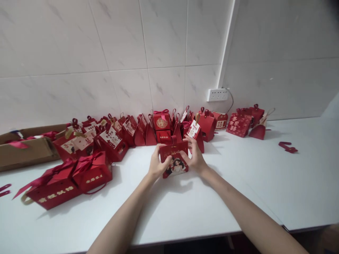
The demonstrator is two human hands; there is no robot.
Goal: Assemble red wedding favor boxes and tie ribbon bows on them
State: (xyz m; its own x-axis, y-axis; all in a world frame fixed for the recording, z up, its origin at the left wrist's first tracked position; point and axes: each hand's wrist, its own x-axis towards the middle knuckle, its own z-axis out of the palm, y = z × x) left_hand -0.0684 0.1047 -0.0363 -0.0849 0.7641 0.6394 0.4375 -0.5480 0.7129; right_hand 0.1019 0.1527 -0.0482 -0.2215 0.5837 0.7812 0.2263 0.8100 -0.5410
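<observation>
Between my hands stands a red gift box (pixel 176 168) with gold lettering, a printed couple on its front and a ribbon loop on top. My left hand (pixel 158 164) grips its left side, thumb on the front face and the other fingers partly hidden behind. At the right side my right hand (pixel 195 157) holds it with the thumb near the front and the fingers curled up by the top edge. Just behind my right hand is another red box with a white tag (pixel 193 129). A stacked pair of red boxes (pixel 162 121) stands behind the held one.
Many red gift boxes line the wall, including a tagged one (pixel 111 139). Two ribbon-tied boxes (pixel 54 192) sit at left, near a cardboard carton (pixel 26 155). A red strap (pixel 288 147) lies at right. A power strip (pixel 217 95) is mounted on the tiled wall.
</observation>
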